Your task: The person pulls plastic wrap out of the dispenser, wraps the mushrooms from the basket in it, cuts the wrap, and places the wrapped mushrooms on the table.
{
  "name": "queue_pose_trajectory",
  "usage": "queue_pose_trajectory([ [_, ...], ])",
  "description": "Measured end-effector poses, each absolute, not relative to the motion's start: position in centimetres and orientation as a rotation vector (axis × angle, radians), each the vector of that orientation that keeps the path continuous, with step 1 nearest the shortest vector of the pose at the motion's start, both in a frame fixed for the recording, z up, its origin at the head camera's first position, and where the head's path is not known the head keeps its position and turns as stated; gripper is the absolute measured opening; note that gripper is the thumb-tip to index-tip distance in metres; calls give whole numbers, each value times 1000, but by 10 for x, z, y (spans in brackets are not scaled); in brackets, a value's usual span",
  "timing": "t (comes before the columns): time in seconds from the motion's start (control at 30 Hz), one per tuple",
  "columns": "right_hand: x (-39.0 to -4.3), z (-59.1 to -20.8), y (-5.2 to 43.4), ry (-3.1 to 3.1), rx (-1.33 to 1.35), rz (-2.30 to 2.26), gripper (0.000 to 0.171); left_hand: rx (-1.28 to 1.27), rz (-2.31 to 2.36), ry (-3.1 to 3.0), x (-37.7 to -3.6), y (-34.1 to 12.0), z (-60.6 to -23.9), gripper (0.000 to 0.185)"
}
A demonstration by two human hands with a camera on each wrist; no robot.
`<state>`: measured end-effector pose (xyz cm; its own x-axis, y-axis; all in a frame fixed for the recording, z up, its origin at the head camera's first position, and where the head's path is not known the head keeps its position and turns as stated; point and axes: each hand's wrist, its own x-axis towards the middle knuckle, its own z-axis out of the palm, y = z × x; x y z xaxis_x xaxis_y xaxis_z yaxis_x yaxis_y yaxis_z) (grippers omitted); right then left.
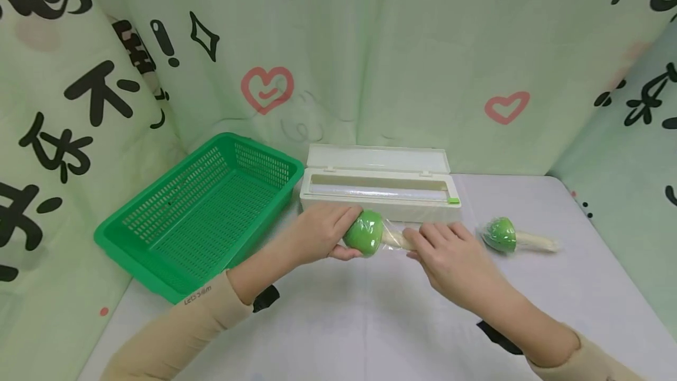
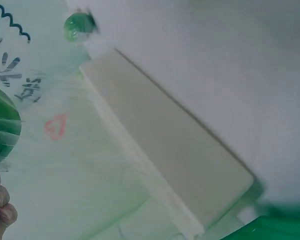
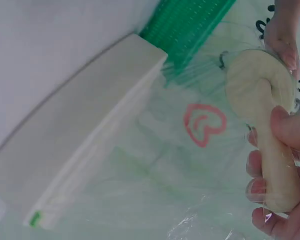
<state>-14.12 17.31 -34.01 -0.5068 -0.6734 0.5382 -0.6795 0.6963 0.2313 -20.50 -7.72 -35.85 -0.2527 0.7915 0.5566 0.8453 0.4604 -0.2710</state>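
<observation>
Both hands hold a mushroom-shaped piece (image 1: pixel 365 233) with a green cap and a cream stem, partly covered in clear plastic film. My left hand (image 1: pixel 324 233) pinches the cap from its left side. Around the stem (image 3: pixel 273 165), the fingers and thumb of my right hand (image 1: pixel 459 263) are curled, with film between them. Loose film spreads below that hand in the right wrist view. Only the green cap (image 2: pixel 2 127) and some left fingertips show at the edge of the left wrist view.
Behind the hands stands a white cling film dispenser (image 1: pixel 378 210), lid raised, a film roll inside. A green plastic basket (image 1: pixel 137 216) is on the left. On the right lies another film-wrapped mushroom (image 1: pixel 499 235). Printed curtains (image 1: pixel 423 63) enclose the white-covered table (image 1: pixel 338 334).
</observation>
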Motion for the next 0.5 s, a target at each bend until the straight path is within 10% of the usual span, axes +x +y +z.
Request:
queue_pose_trajectory([
  [0.5, -135, -437, 181, -2599, 1043, 92, 28, -1322, -12, -2361, -182, -69, -450, 64],
])
